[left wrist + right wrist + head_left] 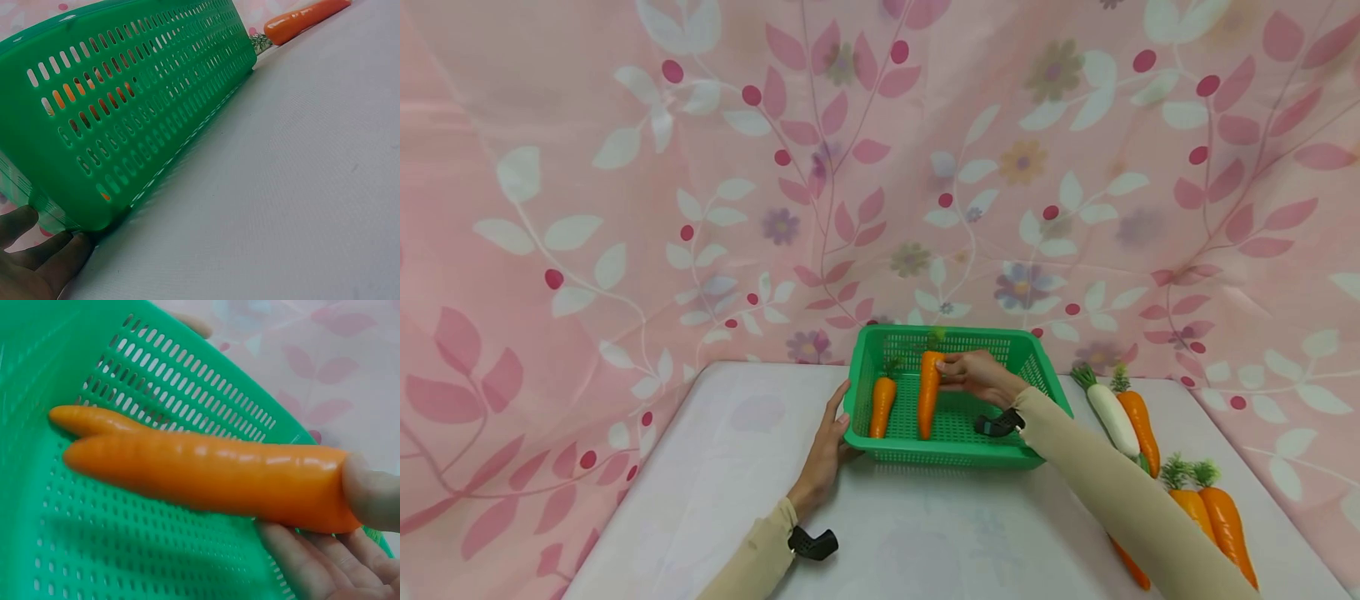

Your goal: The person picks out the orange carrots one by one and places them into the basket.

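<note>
Right grip: my right hand [981, 377] is inside the green basket [1045, 379], fingers and thumb curled round the thick leafy end of a carrot [929, 392]. In the right wrist view the thumb presses on top of that carrot [206, 472] and the fingers [325, 562] cradle it from below.
Held carrot: it points tip-down toward the basket's near wall, over the slotted floor; I cannot tell whether the tip touches the floor.
Left grip: my left hand [827, 446] rests on the surface with straight fingers laid against the basket's left wall near its near-left corner. The left wrist view shows the fingertips [37, 256] touching the base of the basket [125, 112] there; they are not wrapped round anything.
Basket: it stands at the middle of the surface's far edge.
Second carrot: a smaller carrot [882, 406] lies in the basket just left of the held one, close to the left wall.
Right edge of the surface [700, 483]: a white radish [1108, 410] and another carrot [1141, 425] lie side by side, with two more carrots [1213, 508] nearer the near-right corner.
Backdrop: a pink floral cloth [700, 167] hangs behind the surface.
</note>
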